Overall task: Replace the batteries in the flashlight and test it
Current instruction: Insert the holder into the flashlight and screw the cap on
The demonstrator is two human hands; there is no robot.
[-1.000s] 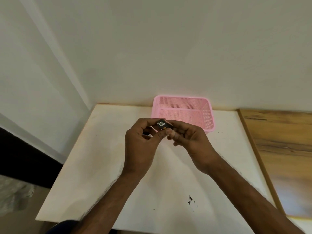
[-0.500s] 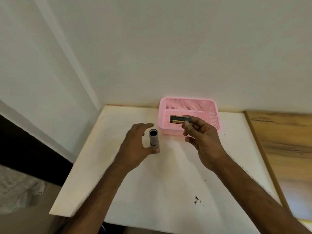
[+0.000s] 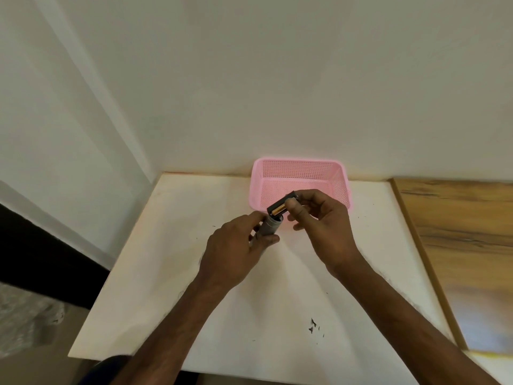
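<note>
Head: right hand [image 3: 323, 226] pinching battery holder [image 3: 279, 208] has reached flashlight tube [image 3: 270, 227] gripped in left hand [image 3: 231, 254].

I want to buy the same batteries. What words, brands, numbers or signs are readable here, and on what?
No text can be read in this view.
Battery pack, held in the right hand: gold and black label, too blurred to read.
Flashlight, held in the left hand: no marking shows.
Basket: no text shows.
</note>
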